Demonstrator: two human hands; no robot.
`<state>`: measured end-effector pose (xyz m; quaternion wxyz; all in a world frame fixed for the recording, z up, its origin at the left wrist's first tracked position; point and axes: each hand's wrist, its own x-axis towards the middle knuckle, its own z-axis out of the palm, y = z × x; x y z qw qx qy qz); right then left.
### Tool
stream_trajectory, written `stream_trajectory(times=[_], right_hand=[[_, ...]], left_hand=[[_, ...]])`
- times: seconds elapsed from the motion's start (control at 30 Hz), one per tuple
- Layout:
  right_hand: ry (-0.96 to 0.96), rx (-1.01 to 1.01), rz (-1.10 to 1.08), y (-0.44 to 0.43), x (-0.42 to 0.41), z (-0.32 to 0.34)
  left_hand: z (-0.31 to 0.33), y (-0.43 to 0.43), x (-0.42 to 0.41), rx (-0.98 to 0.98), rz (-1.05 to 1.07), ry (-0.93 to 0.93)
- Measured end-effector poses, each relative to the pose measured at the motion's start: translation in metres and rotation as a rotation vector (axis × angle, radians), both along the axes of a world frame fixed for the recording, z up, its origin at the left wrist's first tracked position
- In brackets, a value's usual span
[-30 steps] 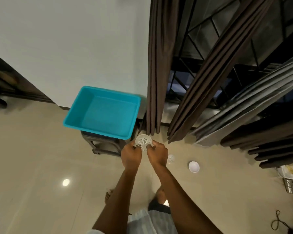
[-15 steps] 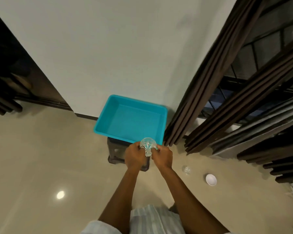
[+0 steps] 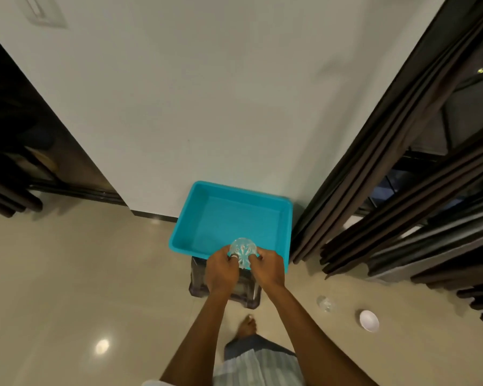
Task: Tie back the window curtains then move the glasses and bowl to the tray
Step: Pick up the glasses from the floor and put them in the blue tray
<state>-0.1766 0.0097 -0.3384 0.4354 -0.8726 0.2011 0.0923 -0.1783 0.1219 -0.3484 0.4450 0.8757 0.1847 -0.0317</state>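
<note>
Item: clear cut-glass tumbler [image 3: 242,250], clasped between left hand [image 3: 221,271] and right hand [image 3: 267,270], fingers closed around it, poised over turquoise plastic tray [image 3: 286,218] near edge, likely for steady lowering.

left hand [image 3: 221,270]: fingers curled, gripping | right hand [image 3: 266,270]: fingers curled, gripping | arms: extended forward

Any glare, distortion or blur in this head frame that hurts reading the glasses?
Head view: wide-angle bending tilts the wall and curtains; a lamp glare spot sits on the floor, clear of the items; the glass in both hands is sharp; the floor glass is faint against the tile; the bowl reads clearly.
</note>
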Motion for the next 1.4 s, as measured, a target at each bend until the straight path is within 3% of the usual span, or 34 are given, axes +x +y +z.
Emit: stream_trajectory(times=[0.23,0.63,0.93,1.23,1.4], right_hand=[[0.007,0.023,0.055,0.02,0.062,-0.003],[0.139,0.026,-0.06,0.04,0.129,-0.01],[0.339,-0.04,0.006,0.07,0.2,-0.02],[0.507,0.401,-0.231,0.102,0.267,-0.066],[0.568,0.535,-0.29,0.11,0.302,-0.107]], left_hand=[[-0.009,0.022,0.056,0.024,0.069,0.008],[-0.014,0.028,0.127,0.015,0.114,0.043],[-0.047,0.074,0.194,-0.017,-0.032,0.134],[-0.095,0.118,0.272,-0.039,-0.292,0.302],[-0.126,0.126,0.31,-0.195,-0.212,0.472]])
